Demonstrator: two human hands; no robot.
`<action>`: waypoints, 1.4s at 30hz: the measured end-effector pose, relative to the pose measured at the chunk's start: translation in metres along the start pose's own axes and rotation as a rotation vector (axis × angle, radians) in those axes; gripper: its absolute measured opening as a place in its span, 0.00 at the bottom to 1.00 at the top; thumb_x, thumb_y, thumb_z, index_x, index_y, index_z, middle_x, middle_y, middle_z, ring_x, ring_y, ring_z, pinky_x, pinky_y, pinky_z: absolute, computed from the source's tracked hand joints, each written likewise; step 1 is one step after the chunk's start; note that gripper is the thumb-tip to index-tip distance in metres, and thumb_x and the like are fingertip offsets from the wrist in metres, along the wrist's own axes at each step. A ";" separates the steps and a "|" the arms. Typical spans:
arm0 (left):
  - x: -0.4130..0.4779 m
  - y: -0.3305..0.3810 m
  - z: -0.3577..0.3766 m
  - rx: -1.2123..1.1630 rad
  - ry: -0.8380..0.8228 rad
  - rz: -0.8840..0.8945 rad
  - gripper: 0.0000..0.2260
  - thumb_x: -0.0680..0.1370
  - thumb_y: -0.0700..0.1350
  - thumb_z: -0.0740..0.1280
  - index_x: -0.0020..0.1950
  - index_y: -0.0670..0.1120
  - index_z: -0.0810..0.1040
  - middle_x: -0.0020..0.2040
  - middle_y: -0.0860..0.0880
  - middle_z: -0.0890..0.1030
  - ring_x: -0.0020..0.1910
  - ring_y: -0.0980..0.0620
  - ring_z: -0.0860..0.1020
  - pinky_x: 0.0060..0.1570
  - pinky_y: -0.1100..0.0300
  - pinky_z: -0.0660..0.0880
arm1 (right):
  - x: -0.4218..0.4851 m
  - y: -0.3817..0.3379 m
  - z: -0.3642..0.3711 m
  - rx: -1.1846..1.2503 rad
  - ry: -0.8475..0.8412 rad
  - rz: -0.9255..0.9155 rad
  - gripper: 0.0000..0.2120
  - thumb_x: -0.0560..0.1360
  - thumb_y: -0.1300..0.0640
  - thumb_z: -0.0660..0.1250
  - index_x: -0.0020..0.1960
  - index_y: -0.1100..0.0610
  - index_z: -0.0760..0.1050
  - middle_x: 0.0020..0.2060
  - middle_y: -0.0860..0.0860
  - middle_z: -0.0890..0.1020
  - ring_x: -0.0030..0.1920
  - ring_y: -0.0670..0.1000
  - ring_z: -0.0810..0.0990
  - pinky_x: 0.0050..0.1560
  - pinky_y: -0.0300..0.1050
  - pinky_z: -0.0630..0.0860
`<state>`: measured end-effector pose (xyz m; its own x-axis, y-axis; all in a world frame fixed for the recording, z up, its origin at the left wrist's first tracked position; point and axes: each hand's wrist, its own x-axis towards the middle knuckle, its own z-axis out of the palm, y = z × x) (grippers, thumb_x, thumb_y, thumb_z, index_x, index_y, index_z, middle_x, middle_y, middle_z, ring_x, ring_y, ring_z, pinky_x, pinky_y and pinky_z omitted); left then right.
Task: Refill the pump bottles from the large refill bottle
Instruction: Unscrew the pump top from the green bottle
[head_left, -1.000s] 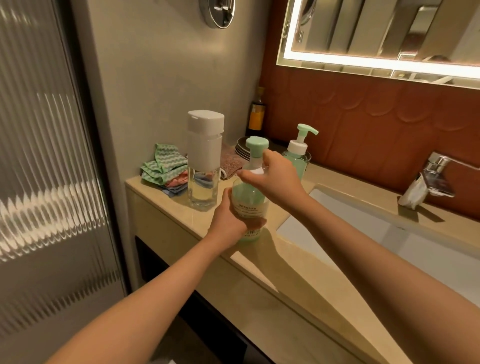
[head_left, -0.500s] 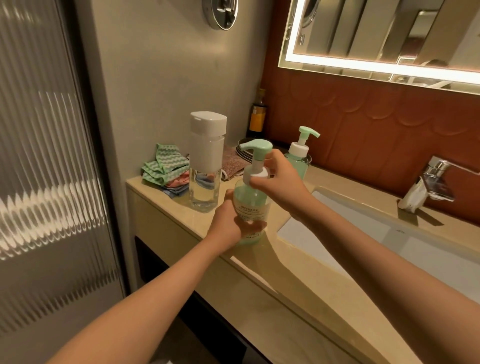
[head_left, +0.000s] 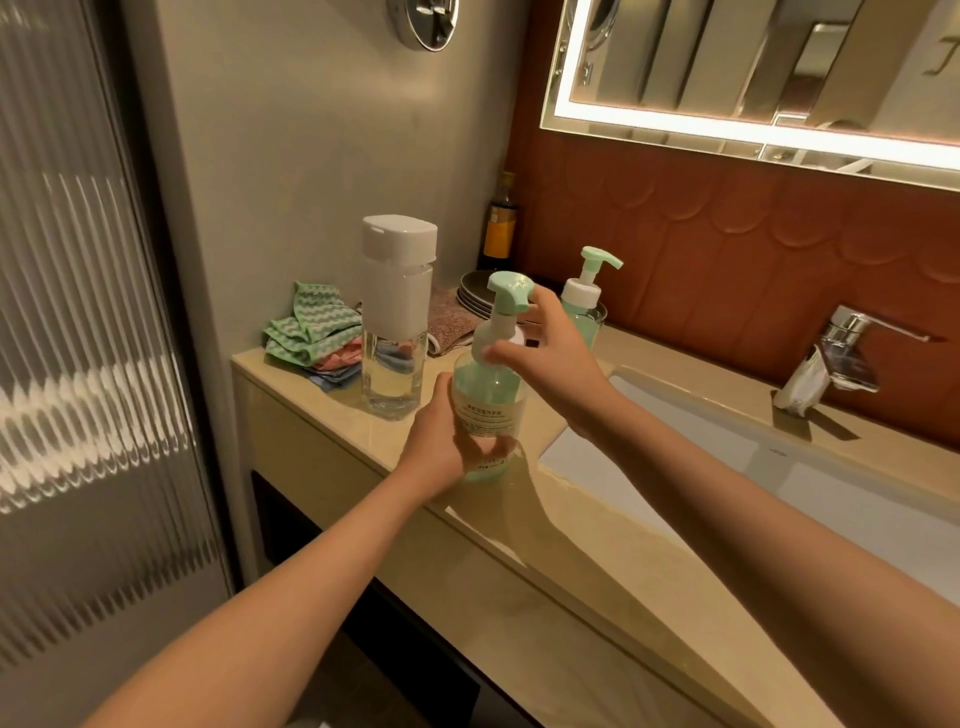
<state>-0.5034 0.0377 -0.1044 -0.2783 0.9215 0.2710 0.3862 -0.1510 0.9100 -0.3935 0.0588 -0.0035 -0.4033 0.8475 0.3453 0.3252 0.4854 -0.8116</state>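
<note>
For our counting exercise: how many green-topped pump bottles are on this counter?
2. The near pump bottle stands at the counter's front, held by the left hand, right hand at its collar. The far pump bottle stands behind it, by the red wall.

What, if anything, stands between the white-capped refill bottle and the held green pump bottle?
Nothing visible: only bare beige counter separates the white-capped refill bottle from the green pump bottle. Its mint pump head, gripped by the right hand, still closes the opening.
</note>
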 end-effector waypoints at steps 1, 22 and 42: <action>0.000 0.001 0.000 -0.006 0.003 -0.004 0.33 0.64 0.44 0.78 0.63 0.48 0.65 0.51 0.55 0.74 0.54 0.53 0.73 0.50 0.60 0.70 | 0.002 0.001 0.001 -0.075 0.039 -0.011 0.34 0.70 0.54 0.73 0.71 0.54 0.61 0.65 0.52 0.70 0.61 0.49 0.71 0.53 0.40 0.71; -0.004 0.003 -0.003 0.013 -0.014 -0.013 0.33 0.63 0.44 0.79 0.63 0.50 0.66 0.52 0.56 0.74 0.52 0.56 0.73 0.45 0.66 0.68 | -0.001 0.015 0.006 -0.015 0.122 -0.029 0.27 0.71 0.57 0.71 0.67 0.53 0.65 0.61 0.52 0.73 0.60 0.50 0.72 0.52 0.42 0.72; -0.003 -0.001 -0.004 0.054 -0.014 -0.020 0.35 0.64 0.48 0.78 0.66 0.48 0.65 0.54 0.55 0.72 0.53 0.57 0.70 0.51 0.62 0.67 | 0.000 0.009 0.014 -0.142 0.169 -0.020 0.29 0.69 0.51 0.74 0.65 0.54 0.67 0.60 0.53 0.70 0.59 0.51 0.71 0.58 0.46 0.73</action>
<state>-0.5066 0.0331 -0.1046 -0.2738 0.9292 0.2484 0.4278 -0.1136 0.8967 -0.4026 0.0605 -0.0174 -0.2651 0.8556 0.4445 0.4403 0.5176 -0.7337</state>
